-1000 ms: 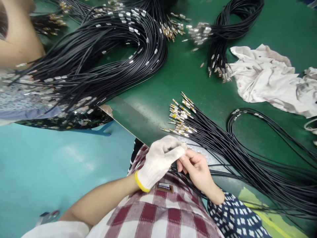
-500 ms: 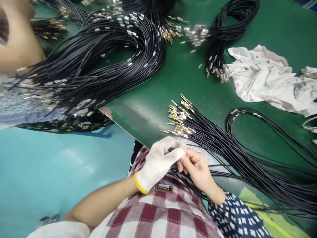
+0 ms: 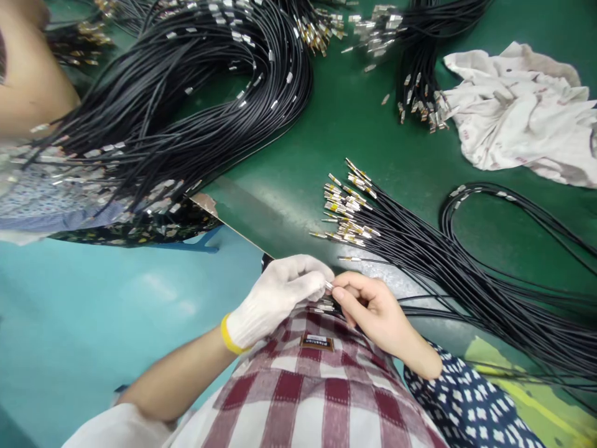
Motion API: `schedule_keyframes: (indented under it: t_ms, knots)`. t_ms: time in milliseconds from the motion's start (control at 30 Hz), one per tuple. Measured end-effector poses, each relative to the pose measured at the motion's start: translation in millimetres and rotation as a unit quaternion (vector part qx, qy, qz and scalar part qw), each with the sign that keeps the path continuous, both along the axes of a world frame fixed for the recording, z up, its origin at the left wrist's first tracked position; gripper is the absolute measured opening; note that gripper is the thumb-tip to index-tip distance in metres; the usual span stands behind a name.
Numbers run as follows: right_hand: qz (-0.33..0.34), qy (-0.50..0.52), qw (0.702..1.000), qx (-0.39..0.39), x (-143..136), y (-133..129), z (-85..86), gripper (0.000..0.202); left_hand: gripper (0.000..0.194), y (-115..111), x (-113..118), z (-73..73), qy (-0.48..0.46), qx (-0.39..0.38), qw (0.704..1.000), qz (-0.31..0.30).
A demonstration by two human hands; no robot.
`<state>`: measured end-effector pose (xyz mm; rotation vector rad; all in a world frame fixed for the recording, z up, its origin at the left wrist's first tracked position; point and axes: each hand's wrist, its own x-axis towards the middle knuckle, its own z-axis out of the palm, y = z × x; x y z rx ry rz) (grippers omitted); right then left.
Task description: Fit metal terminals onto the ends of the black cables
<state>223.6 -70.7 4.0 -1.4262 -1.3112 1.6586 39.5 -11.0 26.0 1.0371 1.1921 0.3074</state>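
My left hand [image 3: 280,295], in a white knit glove with a yellow cuff, pinches one side of a small silvery metal connector [image 3: 329,286]. My bare right hand [image 3: 375,311] grips its other side between thumb and forefinger, so the fingertips nearly meet. Most of the connector is hidden by the fingers. Just below my hands, several metal cable ends [image 3: 324,305] lie against the checked apron [image 3: 298,373]. Beyond my right hand spreads a bundle of black cables [image 3: 429,249], its silver and yellow tips pointing left.
A large looped heap of black cables [image 3: 280,87] lies at the far left, beside another person's arm [image 3: 35,74]. Further back is a second cable bundle [image 3: 420,68]. A crumpled white cloth [image 3: 522,112] rests on the green table [image 3: 280,180] at right.
My hands have drawn slightly apart, the left one shifting left, and the metal connector now shows between them. One cable tip beside the bundle has come into sight. The view has shifted a little.
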Motion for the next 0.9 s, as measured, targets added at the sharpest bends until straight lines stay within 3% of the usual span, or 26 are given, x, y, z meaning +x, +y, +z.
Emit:
schedule_keyframes:
  t_ms: [133,267,433,667,900]
  knots:
    - [0.020,0.014,1.000,-0.010,1.9,-5.9,5.1,0.032,0.017,-3.5,-8.9,5.7,0.060,0.009,0.995,-0.085]
    - [0.069,0.019,0.997,-0.021,6.7,-15.2,17.0,0.032,0.017,-8.1,-13.0,14.4,-0.013,-0.071,0.987,-0.144]
    - [0.102,0.006,0.995,-0.010,9.4,-28.3,25.5,0.033,0.017,-14.5,-16.3,12.1,-0.053,-0.091,0.974,-0.201]
    - [0.087,0.047,0.995,-0.034,8.9,-38.9,22.4,0.034,0.017,-27.5,-15.6,-5.0,-0.113,-0.185,0.960,-0.176]
    - [0.036,0.046,0.997,-0.056,7.7,-49.2,16.5,0.036,0.027,-32.4,-8.9,-11.5,-0.160,-0.188,0.957,-0.153]
